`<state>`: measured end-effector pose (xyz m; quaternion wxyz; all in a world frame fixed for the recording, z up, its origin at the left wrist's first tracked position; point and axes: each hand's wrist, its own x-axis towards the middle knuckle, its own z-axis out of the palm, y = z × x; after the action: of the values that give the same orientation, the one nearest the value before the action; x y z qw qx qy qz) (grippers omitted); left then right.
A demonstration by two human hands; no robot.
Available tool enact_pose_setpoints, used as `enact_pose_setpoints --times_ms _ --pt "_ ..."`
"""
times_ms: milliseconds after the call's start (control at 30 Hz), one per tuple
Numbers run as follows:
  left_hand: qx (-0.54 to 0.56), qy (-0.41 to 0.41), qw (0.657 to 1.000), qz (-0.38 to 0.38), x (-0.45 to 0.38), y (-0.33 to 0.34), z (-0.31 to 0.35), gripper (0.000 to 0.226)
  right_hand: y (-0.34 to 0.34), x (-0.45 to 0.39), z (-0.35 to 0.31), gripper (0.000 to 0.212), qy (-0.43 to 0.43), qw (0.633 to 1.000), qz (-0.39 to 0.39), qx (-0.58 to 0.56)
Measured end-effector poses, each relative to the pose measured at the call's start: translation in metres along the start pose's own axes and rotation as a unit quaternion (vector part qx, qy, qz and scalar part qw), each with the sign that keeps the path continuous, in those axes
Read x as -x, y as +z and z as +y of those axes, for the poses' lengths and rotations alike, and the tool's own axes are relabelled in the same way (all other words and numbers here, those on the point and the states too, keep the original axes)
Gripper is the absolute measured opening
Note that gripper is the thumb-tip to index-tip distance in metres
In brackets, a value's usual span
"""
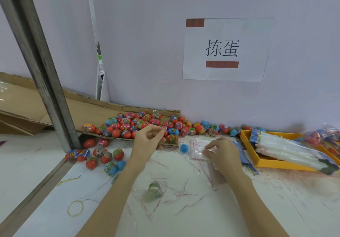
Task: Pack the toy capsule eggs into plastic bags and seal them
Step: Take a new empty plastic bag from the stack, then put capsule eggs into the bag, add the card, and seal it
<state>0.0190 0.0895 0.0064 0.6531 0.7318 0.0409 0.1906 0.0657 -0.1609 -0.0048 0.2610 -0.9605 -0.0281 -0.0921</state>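
Capsule eggs [139,124]: a heap of orange, blue, pink and yellow eggs with printed bands, lying on a flattened cardboard sheet [95,108] against the far wall; a row trails rightward along the wall's foot.
Loose eggs [100,156]: a smaller cluster on the white table [202,209], left of the left forearm, near a grey metal post [42,67].
Blue egg [184,148]: alone on the table, between the two hands.
Left hand [150,139]: at the near edge of the heap, fingers curled with thumb and fingertips drawn together; whether they pinch anything cannot be told.
Plastic bags [200,147]: a flat stack of clear bags on the table, just right of the blue egg.
Right hand [221,153]: rests on the stack, its curled fingers gripping the top bag.
Yellow tray [276,163]: right of the bags, holding long white packets with printed ends.
Filled bags [323,135]: at the far right edge, beyond the tray.
Table litter: thin red-and-clear strips scattered about; a yellow rubber band [75,208] at near left.
Wall sign [227,49]: white sheet with two printed characters.
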Motion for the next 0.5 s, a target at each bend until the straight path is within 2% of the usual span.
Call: enact_pose_setpoints --times_ms 100,200,300,400,500 --pt "-0.037 0.029 0.999 -0.006 0.003 0.006 0.000 0.007 0.005 0.001 0.003 0.016 -0.018 0.999 0.032 -0.006" --pt "-0.115 0.094 0.989 -0.009 0.007 0.010 -0.003 0.006 0.010 0.003 0.004 0.020 -0.049 0.996 0.068 -0.007" --pt "-0.210 0.196 0.958 -0.020 0.010 0.013 -0.006 0.009 0.007 0.004 0.001 0.021 -0.054 0.987 0.147 -0.045" --pt "-0.254 0.263 0.930 -0.048 0.012 0.018 -0.007 0.012 0.005 0.009 -0.006 0.017 -0.105 0.972 0.199 -0.070" --pt "-0.254 0.248 0.930 -0.092 0.014 0.022 -0.008 0.042 0.005 0.016 -0.012 0.015 -0.178 0.967 0.160 -0.089"
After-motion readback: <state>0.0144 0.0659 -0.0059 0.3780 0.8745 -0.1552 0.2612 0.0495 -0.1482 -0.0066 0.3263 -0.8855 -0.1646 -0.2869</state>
